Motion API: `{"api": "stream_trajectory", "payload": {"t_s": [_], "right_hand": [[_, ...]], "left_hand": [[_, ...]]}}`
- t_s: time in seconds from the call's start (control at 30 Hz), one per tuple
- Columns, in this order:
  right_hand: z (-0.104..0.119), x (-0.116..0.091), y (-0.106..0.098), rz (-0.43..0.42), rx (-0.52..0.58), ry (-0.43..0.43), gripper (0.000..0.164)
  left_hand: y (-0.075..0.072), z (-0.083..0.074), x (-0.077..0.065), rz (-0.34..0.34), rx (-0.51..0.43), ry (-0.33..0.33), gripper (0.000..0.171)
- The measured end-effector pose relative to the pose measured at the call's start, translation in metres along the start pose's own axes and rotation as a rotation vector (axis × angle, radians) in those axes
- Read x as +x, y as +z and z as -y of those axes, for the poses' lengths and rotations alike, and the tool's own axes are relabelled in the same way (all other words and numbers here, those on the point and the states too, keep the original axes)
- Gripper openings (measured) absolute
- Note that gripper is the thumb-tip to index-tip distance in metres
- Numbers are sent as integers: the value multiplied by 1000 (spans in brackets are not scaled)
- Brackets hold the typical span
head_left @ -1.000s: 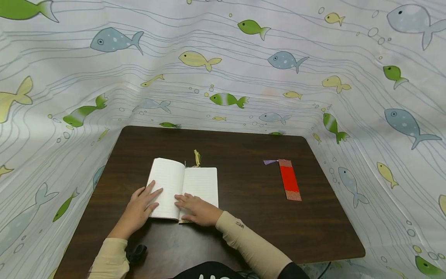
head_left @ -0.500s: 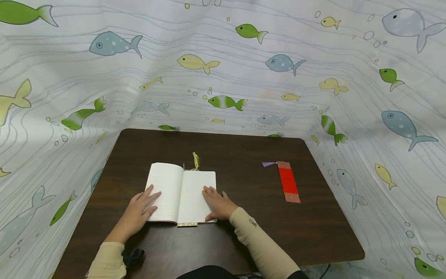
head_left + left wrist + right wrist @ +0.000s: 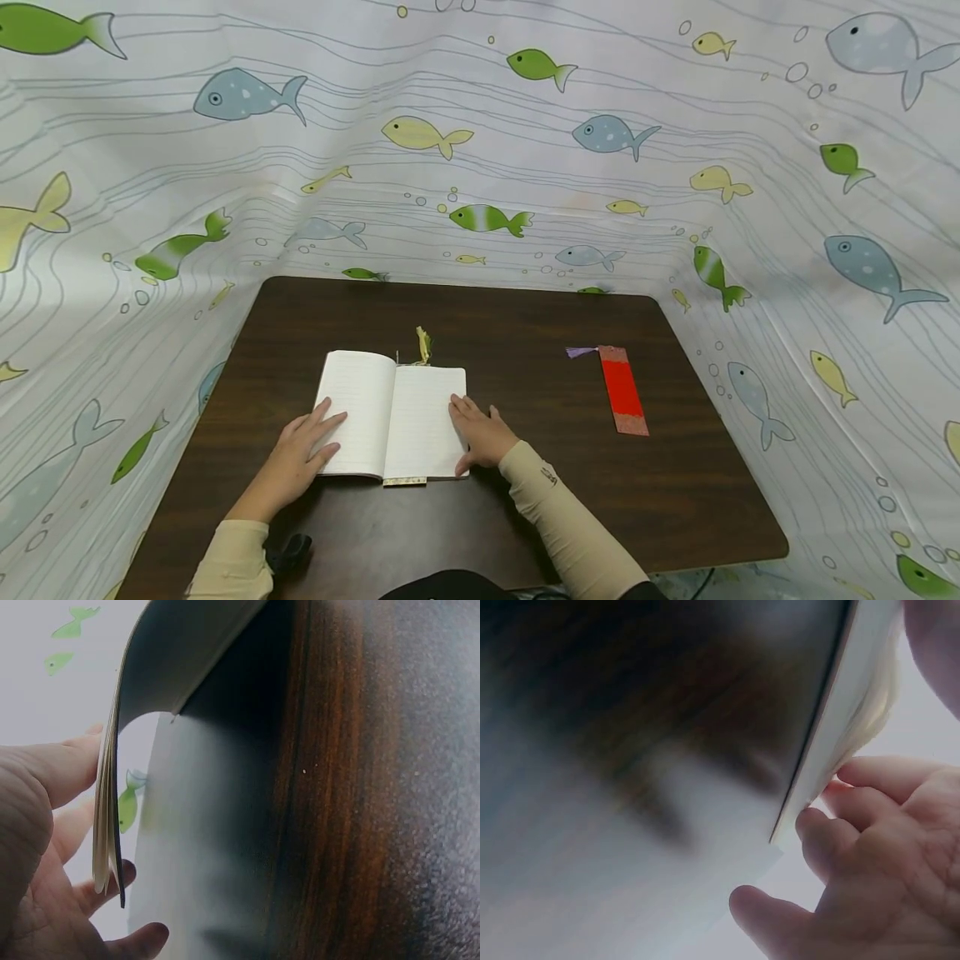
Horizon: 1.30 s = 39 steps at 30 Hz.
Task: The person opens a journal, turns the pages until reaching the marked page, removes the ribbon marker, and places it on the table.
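Observation:
An open notebook (image 3: 427, 417) with lined white pages lies on the dark wooden table. My left hand (image 3: 291, 457) rests on the lower outer part of its left page, fingers spread. In the left wrist view, the thumb touches the page stack (image 3: 105, 817) and other fingers reach past its edge. At the right page's outer edge lies my right hand (image 3: 483, 435), fingers extended and touching the page. A yellow tassel (image 3: 423, 343) sticks out above the notebook, and a patterned strip (image 3: 405, 481) shows below its bottom edge; what lies between is hidden.
A red bookmark (image 3: 624, 392) with a purple tassel (image 3: 581, 352) lies on the table's right side (image 3: 697, 500). A black object (image 3: 288, 554) is by the left wrist. A fish-patterned curtain (image 3: 480, 167) surrounds the table.
My right hand has slid right from the notebook's centre fold to the right page's outer edge, uncovering the page and the patterned strip below. The left hand has stayed on the left page.

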State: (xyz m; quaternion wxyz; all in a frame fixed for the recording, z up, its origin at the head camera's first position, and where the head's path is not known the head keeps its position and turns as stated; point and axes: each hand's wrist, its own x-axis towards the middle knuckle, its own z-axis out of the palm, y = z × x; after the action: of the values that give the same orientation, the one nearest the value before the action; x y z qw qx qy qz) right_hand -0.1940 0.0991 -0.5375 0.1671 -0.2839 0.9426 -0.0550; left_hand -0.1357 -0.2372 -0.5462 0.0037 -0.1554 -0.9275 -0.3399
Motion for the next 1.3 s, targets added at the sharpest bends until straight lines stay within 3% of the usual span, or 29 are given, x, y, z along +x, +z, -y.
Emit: {"api": "stream_trajectory", "payload": {"t_s": [0.17, 0.37, 0.47, 0.6, 0.73, 0.87, 1.07, 1.3], "right_hand": [[-1, 4, 5, -78, -28, -2, 104], [-2, 9, 11, -200, -151, -13, 91], [-1, 10, 12, -267, -175, -13, 93], [-1, 11, 12, -352, -152, 1, 109], [-2, 14, 10, -382, -21, -9, 122], [0, 14, 4, -333, 127, -57, 126], [16, 9, -12, -220, 458, -177, 114], [37, 8, -15, -121, 718, -245, 97]], "left_hand": [[0, 1, 0, 2, 9, -8, 48], [2, 3, 1, 5, 26, -19, 47], [2, 4, 1, 5, 27, -20, 47], [2, 4, 1, 12, 18, -25, 48], [0, 3, 1, 25, 10, -32, 49], [-2, 2, 0, 27, 12, -28, 48], [-3, 1, 0, 28, 6, -30, 49], [-3, 0, 0, 25, 11, -42, 49]]}}
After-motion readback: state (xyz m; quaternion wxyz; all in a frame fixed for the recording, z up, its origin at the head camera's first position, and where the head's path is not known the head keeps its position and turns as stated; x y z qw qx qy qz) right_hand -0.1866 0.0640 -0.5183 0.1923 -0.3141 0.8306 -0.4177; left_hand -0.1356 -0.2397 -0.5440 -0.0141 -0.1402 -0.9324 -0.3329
